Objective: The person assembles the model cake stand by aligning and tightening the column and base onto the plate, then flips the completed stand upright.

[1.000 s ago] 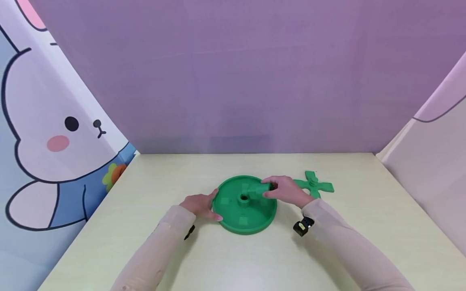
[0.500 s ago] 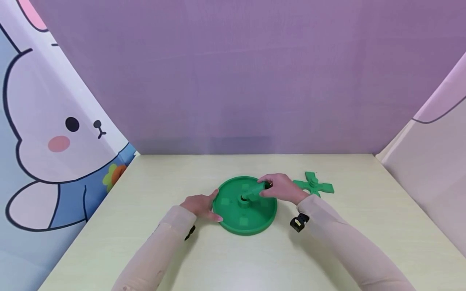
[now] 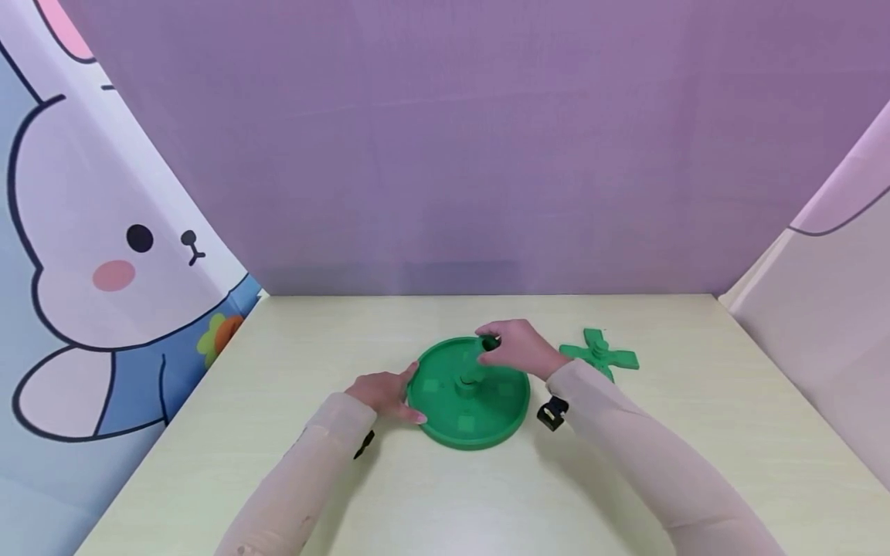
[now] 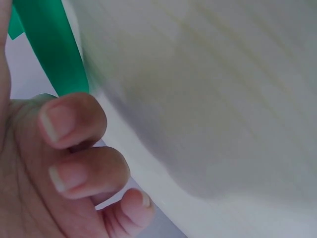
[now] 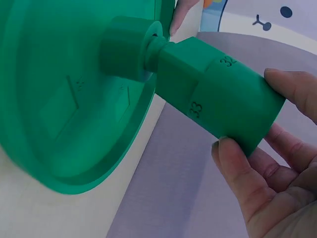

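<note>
Pale tabletop point(image 3: 445, 494); left hand point(image 3: 382, 392), partly spread, grips green dish point(image 3: 441, 417); right hand point(image 3: 518, 347) pinches green numbered cylinder point(image 5: 235, 101).

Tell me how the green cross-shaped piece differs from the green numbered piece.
The cross-shaped piece has four arms; the numbered piece has a thick body and narrow tip. The cross-shaped piece lies on the table; the numbered piece is tilted in the right hand, its tip at the socket of the disc. Both are green.

The left wrist view cuts off most of the green dish point(image 4: 57, 49). In the right wrist view, its little marks point(image 5: 80, 84) are too blurry to read.
</note>
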Motion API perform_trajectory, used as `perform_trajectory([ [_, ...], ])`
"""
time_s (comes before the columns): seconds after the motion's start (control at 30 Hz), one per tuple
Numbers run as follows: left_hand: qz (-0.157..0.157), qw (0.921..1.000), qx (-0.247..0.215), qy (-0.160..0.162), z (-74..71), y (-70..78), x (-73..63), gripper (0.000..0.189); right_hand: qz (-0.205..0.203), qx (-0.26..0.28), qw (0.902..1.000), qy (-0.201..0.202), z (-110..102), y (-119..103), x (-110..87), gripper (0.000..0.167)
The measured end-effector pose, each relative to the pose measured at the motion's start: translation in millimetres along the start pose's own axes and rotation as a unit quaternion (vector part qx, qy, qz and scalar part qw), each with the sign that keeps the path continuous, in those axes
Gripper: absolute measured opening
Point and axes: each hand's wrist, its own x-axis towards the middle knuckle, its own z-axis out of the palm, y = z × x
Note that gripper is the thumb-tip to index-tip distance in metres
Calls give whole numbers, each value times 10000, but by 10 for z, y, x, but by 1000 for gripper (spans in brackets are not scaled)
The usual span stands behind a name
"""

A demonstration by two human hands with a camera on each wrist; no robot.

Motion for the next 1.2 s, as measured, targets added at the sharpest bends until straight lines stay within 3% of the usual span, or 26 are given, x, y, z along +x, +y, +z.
perform_trajectory([
  [0.4, 2, 10000, 24, -33, 41, -28, 61, 105, -302, -643, 9974, -111, 67, -143, 144, 43],
  [0.67, 50, 10000, -20, -24, 28, -9, 50, 105, -477, -1222, 9900, -523, 106, -218, 189, 40],
  [1.07, 34, 9998, -191, -81, 22, -16, 34, 106, -526, -1176, 9904, -497, 146, -120, 206, 43],
  [1.2, 41, 9998, -159, -88, 17, -17, 39, 106, -654, -766, 9931, -604, 133, 22, 209, 46],
])
